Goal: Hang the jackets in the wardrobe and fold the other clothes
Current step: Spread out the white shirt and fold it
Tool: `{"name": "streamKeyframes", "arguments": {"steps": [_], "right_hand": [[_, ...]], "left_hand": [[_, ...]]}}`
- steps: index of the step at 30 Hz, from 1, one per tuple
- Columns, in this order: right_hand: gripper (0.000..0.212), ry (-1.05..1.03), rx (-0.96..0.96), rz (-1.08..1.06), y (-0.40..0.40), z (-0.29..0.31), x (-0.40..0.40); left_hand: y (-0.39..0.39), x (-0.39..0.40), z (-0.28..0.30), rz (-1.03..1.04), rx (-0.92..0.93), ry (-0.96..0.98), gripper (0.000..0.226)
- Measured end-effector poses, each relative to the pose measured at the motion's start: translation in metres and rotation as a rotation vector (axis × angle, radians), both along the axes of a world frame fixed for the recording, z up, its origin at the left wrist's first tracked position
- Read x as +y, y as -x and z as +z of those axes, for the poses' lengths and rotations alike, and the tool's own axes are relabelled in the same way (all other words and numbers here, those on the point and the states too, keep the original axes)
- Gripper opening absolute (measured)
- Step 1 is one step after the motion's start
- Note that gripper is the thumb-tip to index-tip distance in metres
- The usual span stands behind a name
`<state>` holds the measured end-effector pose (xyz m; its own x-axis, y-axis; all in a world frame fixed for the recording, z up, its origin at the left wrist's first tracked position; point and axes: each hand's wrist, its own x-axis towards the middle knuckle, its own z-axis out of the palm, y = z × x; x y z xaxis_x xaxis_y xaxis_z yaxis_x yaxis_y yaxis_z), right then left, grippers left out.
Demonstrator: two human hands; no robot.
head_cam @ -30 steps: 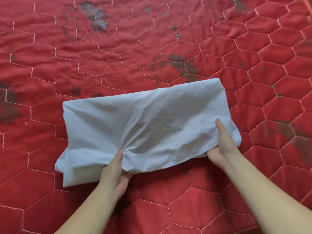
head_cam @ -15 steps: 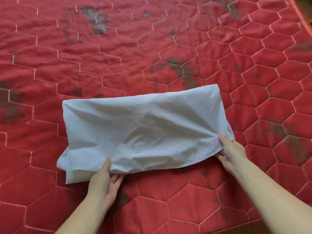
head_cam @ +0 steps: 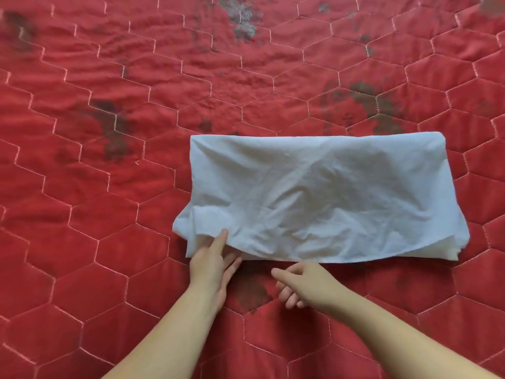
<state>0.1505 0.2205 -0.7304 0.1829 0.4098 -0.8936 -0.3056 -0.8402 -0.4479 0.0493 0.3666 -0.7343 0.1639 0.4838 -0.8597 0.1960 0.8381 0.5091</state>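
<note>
A pale blue-white folded cloth (head_cam: 322, 198) lies flat on the red quilted bedspread (head_cam: 109, 214), right of centre. My left hand (head_cam: 211, 266) is at the cloth's near left corner, with the thumb on top of the fabric and the fingers slipped under the near edge, pinching it. My right hand (head_cam: 303, 285) hovers just below the middle of the near edge, apart from the cloth, its fingers loosely curled and holding nothing. Several layered edges of the cloth show at its near right corner.
The red bedspread with hexagon stitching and dark worn patches (head_cam: 246, 20) fills the whole view. No other clothes, hangers or wardrobe are in sight.
My right hand has let go of the cloth's right corner and moved left to the middle of the near edge. My left hand has slid left along the edge. The view has shifted left.
</note>
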Motion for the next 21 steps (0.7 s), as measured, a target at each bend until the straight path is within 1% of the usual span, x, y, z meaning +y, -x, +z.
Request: {"name": "streamKeyframes", "arguments": {"steps": [3,5,8,11,12,13,15,17,19,21], "right_hand": [[0.037,-0.092,-0.056,0.136,0.015,0.012,0.029],[0.035,-0.125,-0.14,0.194,0.022,0.015,0.041],[0.032,-0.149,-0.258,0.294,0.031,0.013,0.046],[0.027,-0.176,-0.42,0.344,0.035,0.009,0.047],[0.024,-0.195,-0.502,0.329,0.036,0.008,0.048],[0.021,-0.221,-0.583,0.303,0.036,0.008,0.051],[0.013,-0.284,-0.699,0.239,0.034,0.007,0.062],[0.003,-0.335,-0.785,0.231,0.031,0.005,0.076],[0.017,-0.364,-0.858,0.283,0.031,0.002,0.091],[0.032,-0.348,-0.888,0.346,0.033,0.0,0.106]], "left_hand": [[0.001,0.022,0.005,0.125,0.016,-0.087,0.025],[0.002,0.036,0.005,0.138,0.065,-0.15,0.023],[0.002,0.048,0.002,-0.03,0.161,-0.279,0.009],[0.005,0.054,0.0,-0.345,0.361,-0.567,0.006],[0.007,0.055,0.0,-0.411,0.423,-0.648,0.012],[0.009,0.055,0.001,-0.435,0.458,-0.697,0.025],[0.013,0.058,0.0,-0.426,0.481,-0.716,0.044],[0.016,0.061,-0.004,-0.455,0.473,-0.688,0.052],[0.02,0.064,-0.007,-0.492,0.479,-0.673,0.046],[0.022,0.068,-0.01,-0.484,0.467,-0.702,0.03]]}}
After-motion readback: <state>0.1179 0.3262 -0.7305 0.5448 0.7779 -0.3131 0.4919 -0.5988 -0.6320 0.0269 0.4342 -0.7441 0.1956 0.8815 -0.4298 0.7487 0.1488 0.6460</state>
